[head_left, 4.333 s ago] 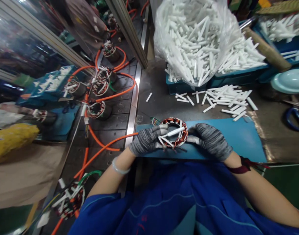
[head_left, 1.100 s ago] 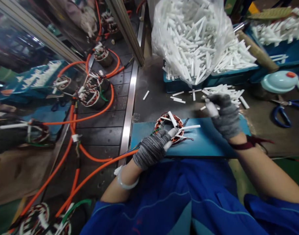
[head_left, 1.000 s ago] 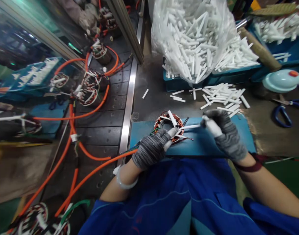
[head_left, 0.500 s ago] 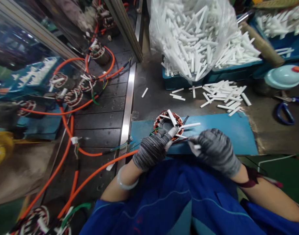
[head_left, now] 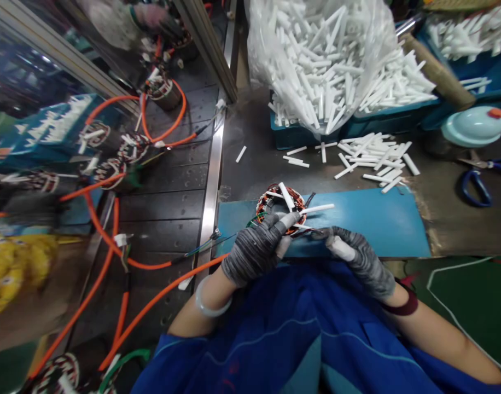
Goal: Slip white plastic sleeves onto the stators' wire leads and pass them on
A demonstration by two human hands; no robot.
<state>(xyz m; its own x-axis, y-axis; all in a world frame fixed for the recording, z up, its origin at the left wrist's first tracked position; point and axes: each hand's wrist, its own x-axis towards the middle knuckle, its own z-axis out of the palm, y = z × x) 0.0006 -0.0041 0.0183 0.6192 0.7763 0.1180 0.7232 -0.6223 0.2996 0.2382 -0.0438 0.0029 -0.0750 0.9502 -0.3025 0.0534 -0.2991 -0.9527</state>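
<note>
While the left hand [head_left: 255, 250] curls over the six o'clock rim of the stator [head_left: 280, 203], fingers bent and fingertips [head_left: 290, 219] pressed on the copper windings, I see the right hand [head_left: 360, 258] at about four o'clock from it, fingers drawn together in a pinch on the thin dark leads [head_left: 315, 232] trailing off the ring. From my feed I cannot tell whether anything else sits in that pinch. Both hands wear grey knit gloves. The stator lies flat on the nine o'clock end of the blue mat [head_left: 369, 221], and a white sleeve [head_left: 318, 208] pokes out of it toward three o'clock, with another standing across its top. Loose sleeves [head_left: 373, 160] are scattered on the bench at one o'clock from the stator, and the clear bag [head_left: 316, 54] stuffed with more bulges at twelve. Blue-handled scissors [head_left: 475, 183] rest far out at three o'clock. An orange cable [head_left: 152, 298] runs off toward eight o'clock, passing under the left wrist
</note>
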